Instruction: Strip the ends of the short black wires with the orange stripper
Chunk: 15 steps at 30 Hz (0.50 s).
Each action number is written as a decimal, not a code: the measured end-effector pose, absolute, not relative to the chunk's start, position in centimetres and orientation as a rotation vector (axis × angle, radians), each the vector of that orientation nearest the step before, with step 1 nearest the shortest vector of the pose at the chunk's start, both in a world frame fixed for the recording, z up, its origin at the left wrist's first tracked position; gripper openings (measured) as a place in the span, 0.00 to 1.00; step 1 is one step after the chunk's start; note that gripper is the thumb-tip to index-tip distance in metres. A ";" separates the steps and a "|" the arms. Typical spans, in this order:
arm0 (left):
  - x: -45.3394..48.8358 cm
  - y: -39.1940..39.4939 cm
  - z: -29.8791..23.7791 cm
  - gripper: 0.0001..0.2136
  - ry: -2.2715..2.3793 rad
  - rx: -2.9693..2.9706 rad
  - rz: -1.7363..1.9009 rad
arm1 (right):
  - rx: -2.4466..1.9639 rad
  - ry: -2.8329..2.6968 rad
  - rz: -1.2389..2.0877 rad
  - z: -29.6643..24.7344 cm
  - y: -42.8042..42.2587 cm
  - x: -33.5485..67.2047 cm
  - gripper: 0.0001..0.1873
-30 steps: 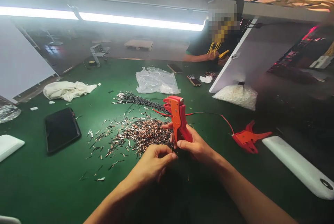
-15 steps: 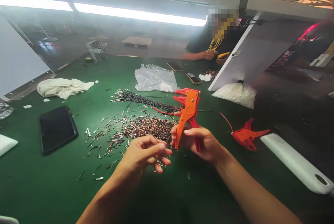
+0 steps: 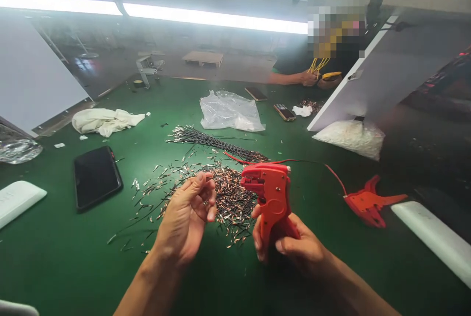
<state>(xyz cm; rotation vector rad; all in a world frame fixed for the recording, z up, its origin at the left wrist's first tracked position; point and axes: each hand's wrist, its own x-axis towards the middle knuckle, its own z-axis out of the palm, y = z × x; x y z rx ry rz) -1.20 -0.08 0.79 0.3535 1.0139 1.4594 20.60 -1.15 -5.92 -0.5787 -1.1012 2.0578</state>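
My right hand [image 3: 307,247] is wrapped around the handles of an orange-red wire stripper [image 3: 274,196], which stands upright with its jaws toward the left. To the left of those jaws, and apart from them, my left hand [image 3: 184,218] pinches a thin black wire [image 3: 208,178] between thumb and fingertips. The wire's dark tip pokes out toward the tool; a thin tail seems to run behind the hand to the lower left. Beyond both hands lies a pile of short black and copper scraps [image 3: 235,203]. A bundle of black wires [image 3: 217,142] with silvery ends rests behind the pile.
Around me on the green table [image 3: 228,286] are a black phone [image 3: 97,178], a clear plastic bag [image 3: 231,112], a white cloth [image 3: 106,122] and a second red wire stripper [image 3: 371,200]. A filled bag [image 3: 351,137] leans by a white panel [image 3: 368,61]. Across the table a person holds yellow cables [image 3: 319,65].
The wire stripper has come down and nearer in my right hand. My left hand has turned upward and moved left, away from the tool. The whole view has shifted slightly left.
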 end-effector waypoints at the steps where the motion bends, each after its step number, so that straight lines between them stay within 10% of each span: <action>1: -1.1 -0.1 0.7 0.18 1.010 0.347 1.469 | -0.589 -1.094 2.058 -6.1 -1.3 20.4 0.26; 15: -0.1 -0.5 0.3 0.21 1.045 0.345 1.459 | -0.496 -1.003 2.184 -7.4 -2.5 19.4 0.24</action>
